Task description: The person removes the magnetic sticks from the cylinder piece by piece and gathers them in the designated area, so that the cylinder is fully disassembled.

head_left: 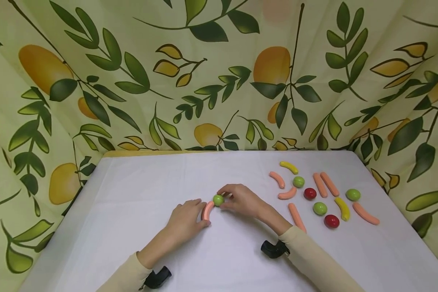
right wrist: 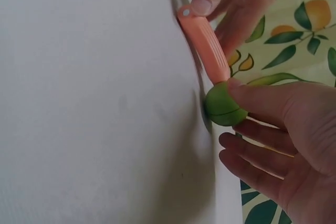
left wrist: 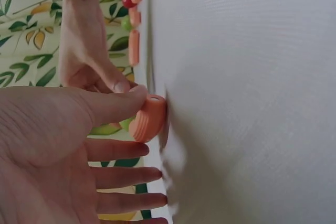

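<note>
My left hand (head_left: 185, 221) holds a curved orange-pink toy sausage (head_left: 207, 211) between thumb and index finger, the other fingers spread. In the right wrist view the sausage (right wrist: 206, 45) has grooves along its side and a small pale disc at its near end. My right hand (head_left: 245, 201) pinches a small round green toy fruit (head_left: 218, 200) between thumb and fingers. The green fruit (right wrist: 224, 106) touches the sausage's far end, low at the tabletop. Mostly hidden behind the sausage (left wrist: 149, 119) in the left wrist view is the green fruit (left wrist: 126, 124).
On the right of the white-covered table (head_left: 131, 178) lie more pieces: straight sausages (head_left: 320, 185), curved sausages (head_left: 276, 179), yellow bananas (head_left: 342, 209), red fruits (head_left: 331, 221) and green fruits (head_left: 353, 194). A leaf-patterned curtain (head_left: 219, 89) hangs behind and at both sides.
</note>
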Available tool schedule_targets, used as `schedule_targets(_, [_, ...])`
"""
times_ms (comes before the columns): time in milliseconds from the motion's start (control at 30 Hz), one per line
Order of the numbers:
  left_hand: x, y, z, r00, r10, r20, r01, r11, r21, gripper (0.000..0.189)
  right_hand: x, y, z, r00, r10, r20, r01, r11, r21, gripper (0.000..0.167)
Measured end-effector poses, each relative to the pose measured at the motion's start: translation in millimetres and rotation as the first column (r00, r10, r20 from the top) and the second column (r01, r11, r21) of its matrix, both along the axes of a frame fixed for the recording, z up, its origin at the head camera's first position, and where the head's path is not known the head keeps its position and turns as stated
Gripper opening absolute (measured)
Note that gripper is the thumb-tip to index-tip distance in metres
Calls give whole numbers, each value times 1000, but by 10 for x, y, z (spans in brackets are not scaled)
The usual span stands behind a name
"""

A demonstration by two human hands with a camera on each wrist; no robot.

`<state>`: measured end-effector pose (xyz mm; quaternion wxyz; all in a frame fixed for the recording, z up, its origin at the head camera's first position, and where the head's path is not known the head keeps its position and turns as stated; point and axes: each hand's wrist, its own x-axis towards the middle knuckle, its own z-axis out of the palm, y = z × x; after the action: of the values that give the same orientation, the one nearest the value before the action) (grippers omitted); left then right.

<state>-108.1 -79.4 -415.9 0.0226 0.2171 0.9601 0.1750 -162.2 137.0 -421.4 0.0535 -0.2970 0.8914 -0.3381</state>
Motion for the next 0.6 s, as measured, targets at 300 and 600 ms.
schedule_targets(300, [-90,-20,12,999,8,-34,-5,996,86,31,46,-71,-29,1000,-10,-19,9,998,-61,23])
schedule_targets(600, [-216,-15,-29,997,59,-49,-52,988,142,26,80,-99,-79,999,3,-46,-4,1000,-21,34])
